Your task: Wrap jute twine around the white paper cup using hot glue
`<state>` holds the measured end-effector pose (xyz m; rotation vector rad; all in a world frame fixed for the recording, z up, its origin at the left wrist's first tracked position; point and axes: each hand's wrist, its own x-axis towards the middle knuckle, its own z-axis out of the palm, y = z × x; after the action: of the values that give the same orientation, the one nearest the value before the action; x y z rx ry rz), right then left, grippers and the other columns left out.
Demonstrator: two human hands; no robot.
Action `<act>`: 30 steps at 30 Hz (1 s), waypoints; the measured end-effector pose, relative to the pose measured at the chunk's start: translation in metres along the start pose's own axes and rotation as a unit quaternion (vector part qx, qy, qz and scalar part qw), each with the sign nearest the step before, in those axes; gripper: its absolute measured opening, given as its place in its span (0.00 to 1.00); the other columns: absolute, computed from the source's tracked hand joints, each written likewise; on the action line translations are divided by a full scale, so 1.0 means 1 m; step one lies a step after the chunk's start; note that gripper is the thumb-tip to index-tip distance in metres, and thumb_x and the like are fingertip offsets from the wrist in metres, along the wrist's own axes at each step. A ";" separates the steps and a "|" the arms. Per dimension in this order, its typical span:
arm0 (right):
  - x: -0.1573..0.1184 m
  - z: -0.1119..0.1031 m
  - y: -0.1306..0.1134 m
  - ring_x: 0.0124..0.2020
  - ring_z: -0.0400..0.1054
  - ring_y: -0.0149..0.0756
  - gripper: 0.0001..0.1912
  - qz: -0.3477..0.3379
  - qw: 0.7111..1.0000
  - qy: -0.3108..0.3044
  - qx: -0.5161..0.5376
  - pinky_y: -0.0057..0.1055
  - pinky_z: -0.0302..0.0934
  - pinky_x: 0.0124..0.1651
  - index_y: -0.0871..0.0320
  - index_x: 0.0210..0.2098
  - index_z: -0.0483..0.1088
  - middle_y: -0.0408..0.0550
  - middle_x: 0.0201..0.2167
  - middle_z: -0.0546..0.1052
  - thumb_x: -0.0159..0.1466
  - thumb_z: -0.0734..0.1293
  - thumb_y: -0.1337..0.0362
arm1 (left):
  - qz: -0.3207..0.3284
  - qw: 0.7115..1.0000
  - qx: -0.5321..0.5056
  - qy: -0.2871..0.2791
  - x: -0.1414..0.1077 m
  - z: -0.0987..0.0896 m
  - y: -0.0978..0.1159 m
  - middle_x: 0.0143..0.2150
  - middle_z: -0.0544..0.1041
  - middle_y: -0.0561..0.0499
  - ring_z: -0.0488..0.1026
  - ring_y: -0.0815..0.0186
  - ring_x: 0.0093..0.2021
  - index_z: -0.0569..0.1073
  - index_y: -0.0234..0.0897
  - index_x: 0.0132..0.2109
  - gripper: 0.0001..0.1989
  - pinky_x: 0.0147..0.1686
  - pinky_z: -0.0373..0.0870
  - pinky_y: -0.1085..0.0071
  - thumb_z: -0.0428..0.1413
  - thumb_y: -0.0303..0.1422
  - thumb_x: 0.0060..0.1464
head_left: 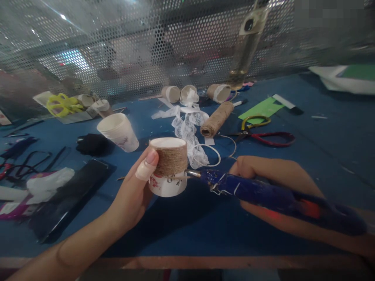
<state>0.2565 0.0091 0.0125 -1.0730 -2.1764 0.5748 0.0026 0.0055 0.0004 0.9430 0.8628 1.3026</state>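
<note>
A white paper cup point(168, 187), its upper part wound with brown jute twine point(171, 160), is held upside down or cut short; I cannot tell which. My left hand point(136, 187) grips it from the left, with a whitish wrap on the thumb. In my right hand point(275, 175) is a blue hot glue gun point(252, 191). Its metal nozzle touches or nearly touches the cup's right side, at the lower edge of the winding. A strand of twine runs from near the cup to the roll of jute twine point(218, 119) behind it.
White lace ribbon point(187, 128) lies behind the cup, with red-and-yellow-handled scissors point(263, 134) to the right. A stack of paper cups point(118, 130) tilts at the left. Several twine-wrapped cups point(219, 93) rest near the perforated metal screen point(140, 58). A black case point(73, 199) lies left.
</note>
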 end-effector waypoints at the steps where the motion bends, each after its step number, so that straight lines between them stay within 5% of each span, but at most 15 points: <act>1: 0.000 0.000 0.001 0.21 0.63 0.27 0.07 -0.010 1.000 -0.009 0.002 0.29 0.57 0.26 0.52 0.25 0.62 0.35 0.22 0.69 0.59 0.64 0.65 | 0.000 1.000 0.002 -0.003 0.000 0.000 0.000 0.48 0.82 0.49 0.78 0.61 0.47 0.78 0.41 0.52 0.20 0.47 0.73 0.65 0.56 0.49 0.62; 15: 0.002 -0.003 0.006 0.25 0.66 0.28 0.06 -0.050 0.994 0.002 0.095 0.30 0.60 0.29 0.51 0.29 0.65 0.36 0.27 0.71 0.61 0.65 0.67 | -0.015 0.997 -0.040 0.069 0.006 0.004 0.004 0.46 0.84 0.52 0.79 0.63 0.45 0.79 0.39 0.50 0.17 0.51 0.70 0.65 0.58 0.45 0.62; 21: 0.005 0.006 0.008 0.32 0.73 0.29 0.05 -0.006 0.996 0.064 0.069 0.30 0.67 0.36 0.49 0.33 0.68 0.36 0.37 0.77 0.63 0.70 0.64 | -0.014 1.000 0.005 0.007 0.003 -0.002 -0.001 0.49 0.82 0.46 0.77 0.59 0.49 0.78 0.37 0.53 0.21 0.52 0.70 0.65 0.55 0.47 0.63; 26: 0.005 0.009 0.009 0.35 0.77 0.37 0.08 0.043 0.992 0.078 0.088 0.31 0.71 0.30 0.47 0.40 0.71 0.40 0.37 0.80 0.62 0.72 0.59 | -0.015 0.999 0.030 -0.012 0.000 0.000 0.000 0.44 0.82 0.48 0.77 0.57 0.49 0.79 0.41 0.50 0.19 0.50 0.72 0.63 0.57 0.49 0.61; 30: 0.005 0.011 0.006 0.35 0.78 0.36 0.12 0.085 0.982 0.099 0.136 0.34 0.75 0.40 0.48 0.42 0.71 0.40 0.41 0.82 0.60 0.75 0.60 | -0.017 0.999 0.038 -0.012 -0.001 0.002 0.000 0.47 0.81 0.48 0.77 0.56 0.52 0.80 0.42 0.48 0.16 0.50 0.73 0.63 0.58 0.46 0.60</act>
<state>0.2496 0.0154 0.0029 -1.1195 -1.7877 0.7824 0.0042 0.0044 0.0008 0.9971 0.9118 1.2343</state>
